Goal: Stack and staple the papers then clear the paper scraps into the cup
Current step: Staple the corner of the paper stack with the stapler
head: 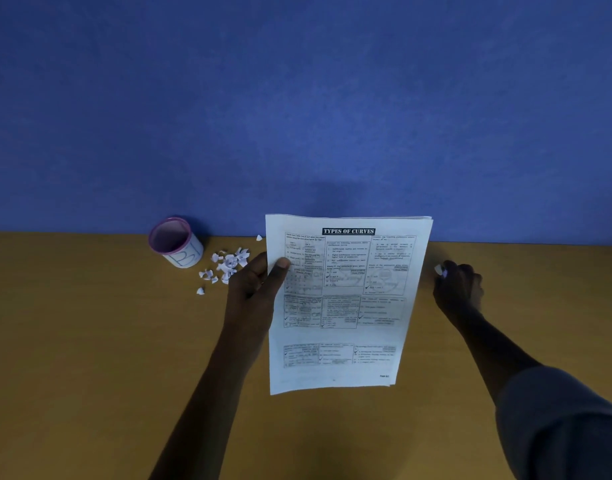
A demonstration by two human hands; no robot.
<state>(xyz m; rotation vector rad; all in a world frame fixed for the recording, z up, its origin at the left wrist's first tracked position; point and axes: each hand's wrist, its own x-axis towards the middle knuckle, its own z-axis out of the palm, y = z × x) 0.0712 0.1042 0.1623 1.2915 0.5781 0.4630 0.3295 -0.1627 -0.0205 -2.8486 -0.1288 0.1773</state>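
My left hand (254, 282) grips a stack of printed papers (346, 303) by its left edge, thumb on the top sheet, and holds it up over the table. The top page is headed "TYPES OF CURVES". My right hand (458, 289) is to the right of the stack, fingers closed around a small white paper scrap (438, 269). A pile of white paper scraps (226, 265) lies on the table just left of my left hand. A white cup (178, 245) with a purple rim stands left of the scraps, near the wall. No stapler is visible.
The brown table (90, 358) runs up to a blue wall (297, 98) at the back. One stray scrap (259, 238) lies at the wall's foot, another (200, 291) in front of the pile.
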